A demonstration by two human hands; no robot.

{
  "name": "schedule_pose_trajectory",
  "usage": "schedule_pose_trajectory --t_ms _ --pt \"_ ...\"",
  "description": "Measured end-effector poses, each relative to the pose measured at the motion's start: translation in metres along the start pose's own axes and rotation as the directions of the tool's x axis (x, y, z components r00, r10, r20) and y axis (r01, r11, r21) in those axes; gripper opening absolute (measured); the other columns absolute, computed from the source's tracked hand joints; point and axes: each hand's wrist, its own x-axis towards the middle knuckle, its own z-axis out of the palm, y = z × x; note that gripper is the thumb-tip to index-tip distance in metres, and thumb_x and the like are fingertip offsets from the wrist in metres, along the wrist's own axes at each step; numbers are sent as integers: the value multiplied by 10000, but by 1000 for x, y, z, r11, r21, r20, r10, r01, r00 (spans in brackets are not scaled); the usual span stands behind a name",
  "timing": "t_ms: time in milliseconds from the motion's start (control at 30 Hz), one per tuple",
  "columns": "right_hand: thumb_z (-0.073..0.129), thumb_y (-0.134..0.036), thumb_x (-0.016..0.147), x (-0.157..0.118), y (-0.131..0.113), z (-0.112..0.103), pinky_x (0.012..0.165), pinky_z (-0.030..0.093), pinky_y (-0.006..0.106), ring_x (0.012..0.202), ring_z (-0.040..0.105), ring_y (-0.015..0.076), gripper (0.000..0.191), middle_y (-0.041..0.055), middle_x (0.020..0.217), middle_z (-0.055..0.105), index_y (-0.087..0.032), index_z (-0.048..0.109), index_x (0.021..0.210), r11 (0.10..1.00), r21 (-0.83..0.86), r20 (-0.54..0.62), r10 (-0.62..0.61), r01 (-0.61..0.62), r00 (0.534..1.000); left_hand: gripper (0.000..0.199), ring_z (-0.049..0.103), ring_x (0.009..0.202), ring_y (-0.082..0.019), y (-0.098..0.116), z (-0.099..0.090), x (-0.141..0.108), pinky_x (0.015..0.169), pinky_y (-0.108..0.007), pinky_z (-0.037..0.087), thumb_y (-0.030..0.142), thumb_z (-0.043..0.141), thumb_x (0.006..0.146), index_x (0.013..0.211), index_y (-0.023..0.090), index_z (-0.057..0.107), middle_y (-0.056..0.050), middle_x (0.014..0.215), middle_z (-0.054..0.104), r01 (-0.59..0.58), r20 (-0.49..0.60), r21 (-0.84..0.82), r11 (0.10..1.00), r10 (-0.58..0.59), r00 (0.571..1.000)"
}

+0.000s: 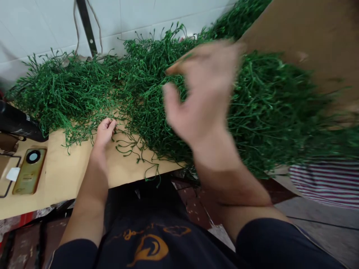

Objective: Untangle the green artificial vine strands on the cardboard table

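Observation:
My left hand (105, 131) is closed in a pinch at the edge of the pile, over the tan board (123, 168). Thin green plastic stems (126, 149) show at its fingertips; exactly how many it grips is hidden. Blurred by motion, my right hand (203, 86) is raised above the heap of green artificial stems (151, 101), its thumb apart from its stretched fingers. Nothing shows between them but the greenery behind. The stems are tangled, with small budded tips, and spread to both sides of my hands.
At the left lie a gold phone (29, 172) and a black cylindrical object (21, 121). A white tiled wall (146, 15) stands behind. A large brown sheet (308, 33) rises at the upper right, and striped cloth (325, 183) is at the lower right.

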Motion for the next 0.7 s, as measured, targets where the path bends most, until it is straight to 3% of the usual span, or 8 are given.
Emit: schedule_pose_trajectory --t_ms 67,133,267,400,500,567,633,700 --pt "359 -279 931 -8 -19 45 974 365 505 1093 491 266 304 104 1081 584 -172 614 1056 998 62 249 -36 21 968 251 356 388 -43 -1 -2 -2 396 -169 271 243 627 795 614 173 467 53 480 477 -8 22 -11 1000 8 1000" --pt "372 -225 913 -18 -29 84 941 394 439 1085 486 255 306 131 1108 585 -122 608 1079 992 128 403 -60 9 913 287 362 404 -47 -3 -4 -2 410 -173 289 307 645 785 614 177 454 55 486 458 -41 44 -35 999 43 998" --pt "421 -268 910 -34 -34 121 922 392 376 1104 472 256 342 170 1180 567 -66 575 1139 986 148 577 -20 -80 816 346 393 431 -52 -4 -6 -1 430 -173 318 394 676 750 610 177 445 55 502 447 -85 76 -38 996 87 993" --pt "378 -247 935 -34 -32 123 863 404 337 985 560 221 324 152 1072 629 -71 570 1128 988 81 707 35 -130 706 308 385 419 -46 -5 -2 2 419 -172 316 369 657 769 634 177 457 57 522 443 -36 88 -82 996 43 995" --pt "285 -252 962 -36 -36 119 818 409 314 936 593 204 367 137 1038 654 -92 589 1093 990 55 715 52 -131 697 286 371 405 -44 -4 1 4 407 -173 302 319 639 791 630 177 449 62 503 418 -16 73 -104 994 24 997" --pt "262 -258 963 -41 -46 114 768 417 315 897 605 208 390 144 1005 663 -92 597 1076 994 39 725 40 -100 687 299 340 397 -37 -2 2 7 397 -168 279 272 612 813 619 182 403 74 491 374 -3 -29 -150 989 -1 1000" --pt "318 -237 937 -47 -62 104 719 424 320 835 608 207 340 139 940 672 -95 612 1033 995 103 756 -67 -17 651 277 293 386 -35 1 1 10 392 -163 264 240 536 863 647 193 369 88 487 317 17 -189 -227 974 -61 980" --pt "374 -217 909 -50 -79 89 721 438 323 815 602 195 282 114 897 676 -116 625 988 957 271 740 -278 106 612 259 253 381 -37 3 -1 14 392 -162 260 230 473 900 674 204 348 98 488 278 26 -292 -279 960 -111 950"
